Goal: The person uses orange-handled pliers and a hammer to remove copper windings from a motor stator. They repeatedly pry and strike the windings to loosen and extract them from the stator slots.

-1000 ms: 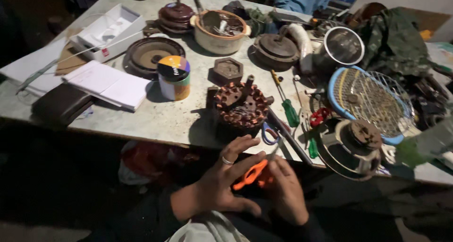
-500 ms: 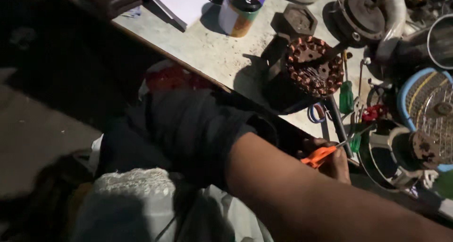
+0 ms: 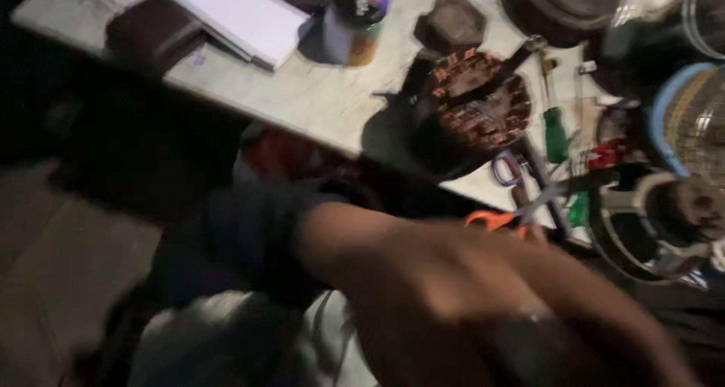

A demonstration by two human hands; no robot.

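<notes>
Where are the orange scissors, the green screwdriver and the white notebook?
orange scissors (image 3: 491,219): head view, on the orange handle loop.
green screwdriver (image 3: 556,134): head view, on its green handle.
white notebook (image 3: 253,18): head view, middle of the white page.

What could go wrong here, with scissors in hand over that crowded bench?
1. The orange-handled scissors have their blades pointing at the cluttered table edge; they could snag the green screwdriver or nearby loose tools.
2. A large blurred forearm blocks the view, so the grip on the scissors cannot be confirmed; a slip is possible.
3. The copper-wound stator sits near the edge and could be knocked off.
</notes>
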